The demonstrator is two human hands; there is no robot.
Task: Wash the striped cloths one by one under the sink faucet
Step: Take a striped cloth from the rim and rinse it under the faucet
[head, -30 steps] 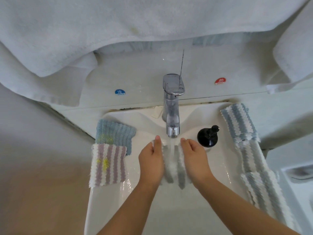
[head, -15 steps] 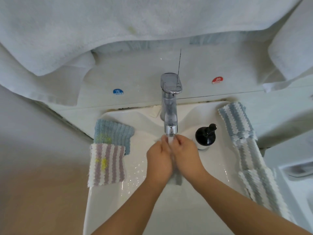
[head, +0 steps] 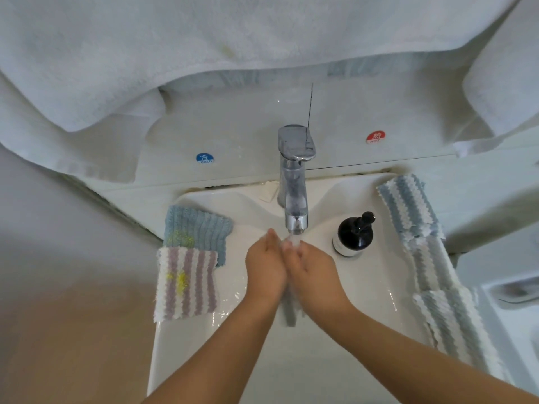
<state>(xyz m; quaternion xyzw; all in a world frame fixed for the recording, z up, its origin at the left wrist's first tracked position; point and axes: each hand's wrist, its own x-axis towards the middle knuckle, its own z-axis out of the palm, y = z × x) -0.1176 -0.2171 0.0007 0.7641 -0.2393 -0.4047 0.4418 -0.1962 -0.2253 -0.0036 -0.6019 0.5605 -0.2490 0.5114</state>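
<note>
the left hand [head: 265,266] and right hand [head: 313,269] press together, clamped on a grey-and-white striped fluffy cloth [head: 288,312]. just above the fingertips, the chrome metal faucet [head: 294,182] runs water onto them.

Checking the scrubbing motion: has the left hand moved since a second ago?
Yes. The left hand has shifted right toward the chrome faucet, now pressed against the right hand, squeezing the grey-striped cloth.
</note>
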